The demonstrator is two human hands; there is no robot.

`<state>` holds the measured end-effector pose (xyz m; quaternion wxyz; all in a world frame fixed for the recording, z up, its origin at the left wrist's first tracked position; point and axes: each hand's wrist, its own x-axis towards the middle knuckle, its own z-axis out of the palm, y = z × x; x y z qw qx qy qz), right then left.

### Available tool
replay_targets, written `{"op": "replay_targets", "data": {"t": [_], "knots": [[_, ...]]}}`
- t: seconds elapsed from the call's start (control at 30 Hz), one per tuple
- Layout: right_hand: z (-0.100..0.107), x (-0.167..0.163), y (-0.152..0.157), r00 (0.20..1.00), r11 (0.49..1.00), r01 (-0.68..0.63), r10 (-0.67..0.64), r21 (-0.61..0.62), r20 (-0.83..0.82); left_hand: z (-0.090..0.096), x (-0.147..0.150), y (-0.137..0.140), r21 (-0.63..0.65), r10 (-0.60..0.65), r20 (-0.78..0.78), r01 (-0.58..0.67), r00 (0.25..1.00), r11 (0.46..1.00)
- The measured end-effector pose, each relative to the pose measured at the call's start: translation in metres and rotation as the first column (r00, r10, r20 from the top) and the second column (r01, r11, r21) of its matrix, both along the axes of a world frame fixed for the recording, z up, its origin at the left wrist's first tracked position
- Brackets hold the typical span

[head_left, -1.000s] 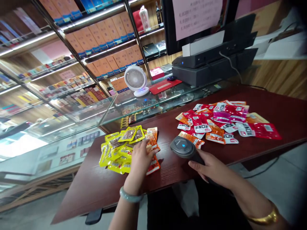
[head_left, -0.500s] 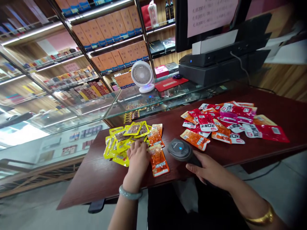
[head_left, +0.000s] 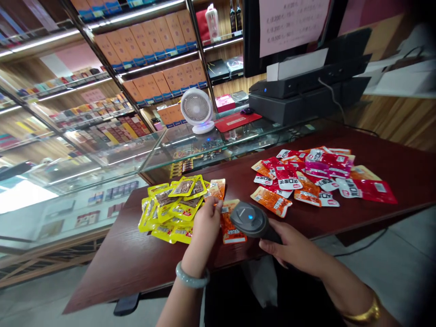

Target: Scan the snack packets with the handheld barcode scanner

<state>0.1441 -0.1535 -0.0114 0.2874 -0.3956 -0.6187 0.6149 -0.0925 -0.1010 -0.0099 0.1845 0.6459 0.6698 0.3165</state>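
Note:
My left hand point(head_left: 208, 221) is closed, with thumb and forefinger together at the upper left edge of an orange snack packet point(head_left: 234, 229). A second orange packet point(head_left: 218, 185) lies just beyond these fingers. To the left is a heap of yellow snack packets point(head_left: 175, 206), partly behind my left hand. My right hand point(head_left: 284, 243) is wrapped round the handle of a black barcode scanner point(head_left: 250, 219). A blue light glows on the scanner's top. Its head hangs over the right side of the near orange packet and hides part of it.
Red, pink and orange packets point(head_left: 293, 175) form a pile on the dark red table point(head_left: 116, 259). Behind it stand a glass counter point(head_left: 218, 143), a white fan point(head_left: 196, 109), a red mat point(head_left: 238, 121) and a monitor with a paper sheet point(head_left: 293, 25).
My left hand has moved right, off the yellow heap, and its fingers have come together. The near orange packet has shifted right, under the scanner head. The view has swung slightly.

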Motion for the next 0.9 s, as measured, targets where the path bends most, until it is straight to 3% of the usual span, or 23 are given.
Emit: {"op": "replay_targets", "data": {"t": [0.27, 0.4, 0.57, 0.67, 0.73, 0.8, 0.9], "knots": [[-0.007, 0.015, 0.01, 0.998, 0.998, 0.059, -0.059, 0.011, -0.019, -0.006, 0.022, 0.024, 0.011, -0.071, 0.017, 0.071, 0.997, 0.997], [-0.01, 0.031, 0.015, 0.993, 0.993, 0.115, -0.114, 0.022, -0.008, -0.007, 0.042, 0.053, -0.066, -0.111, 0.209, 0.128, 0.972, 0.99], [-0.008, 0.047, 0.019, 0.981, 0.981, 0.194, -0.195, 0.025, 0.018, -0.001, 0.09, 0.091, -0.204, -0.058, 0.61, 0.228, 0.79, 0.952], [-0.008, 0.051, 0.02, 0.97, 0.971, 0.239, -0.24, 0.027, 0.027, -0.001, 0.114, 0.1, -0.195, -0.098, 0.733, 0.346, 0.673, 0.918], [-0.009, 0.053, 0.02, 0.967, 0.967, 0.253, -0.253, 0.023, 0.032, -0.006, 0.119, 0.102, -0.165, -0.155, 0.758, 0.417, 0.633, 0.894], [-0.01, 0.053, 0.02, 0.969, 0.969, 0.245, -0.246, 0.017, 0.035, -0.011, 0.112, 0.102, -0.119, -0.233, 0.711, 0.44, 0.664, 0.89], [-0.01, 0.051, 0.019, 0.973, 0.975, 0.223, -0.223, 0.013, 0.055, -0.014, 0.081, 0.1, -0.048, -0.301, 0.407, 0.349, 0.862, 0.936]]}}
